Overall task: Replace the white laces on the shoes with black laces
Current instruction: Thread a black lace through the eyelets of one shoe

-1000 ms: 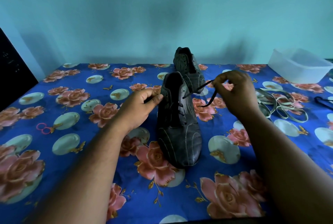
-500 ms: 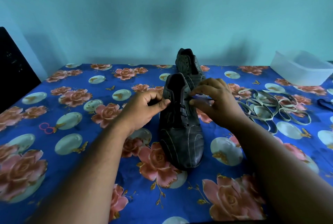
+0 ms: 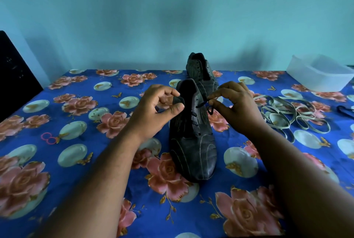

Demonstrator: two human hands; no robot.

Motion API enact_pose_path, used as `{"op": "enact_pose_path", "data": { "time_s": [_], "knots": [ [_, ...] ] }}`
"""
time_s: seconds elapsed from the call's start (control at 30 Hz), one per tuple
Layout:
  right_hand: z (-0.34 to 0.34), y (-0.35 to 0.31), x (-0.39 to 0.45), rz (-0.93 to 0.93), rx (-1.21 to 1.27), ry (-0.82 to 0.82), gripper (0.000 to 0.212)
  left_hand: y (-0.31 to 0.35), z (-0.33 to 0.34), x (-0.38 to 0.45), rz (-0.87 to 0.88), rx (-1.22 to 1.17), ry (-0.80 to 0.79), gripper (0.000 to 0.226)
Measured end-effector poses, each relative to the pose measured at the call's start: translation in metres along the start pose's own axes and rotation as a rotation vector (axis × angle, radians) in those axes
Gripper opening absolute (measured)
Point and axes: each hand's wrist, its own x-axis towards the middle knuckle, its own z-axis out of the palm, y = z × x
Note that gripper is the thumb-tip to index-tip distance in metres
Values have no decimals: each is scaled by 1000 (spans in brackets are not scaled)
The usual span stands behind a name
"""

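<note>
On floral tablecloth (image 3: 95, 161) (teal wall (image 3: 134, 17)), 2 shoes (image 3: 193, 142)

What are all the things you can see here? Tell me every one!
near shoe: 1, dark grey, middle of the table, toe toward the camera
far shoe: 1, dark grey, behind the near shoe
black lace: 1, black, partly threaded in the near shoe
white laces: a loose tangle, off-white, right of the shoes
plastic tub: 1, clear white, far right corner
pink rings: 2, pink, left side
tablecloth: 1, blue with pink roses
dark strap: 1, dark, right edge
left hand: pinches the shoe's side flap
right hand: pinches the black lace
</note>
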Motion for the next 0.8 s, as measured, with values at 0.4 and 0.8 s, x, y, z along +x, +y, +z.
{"op": "enact_pose_path", "data": {
  "time_s": [0.4,0.8],
  "knots": [
    [-1,-12,0,-92,76,-32,19,-3,6,0,241,285,-29,21],
    [7,-7,0,-81,89,-66,22,3,6,1,397,527,56,23]
  ]
}}
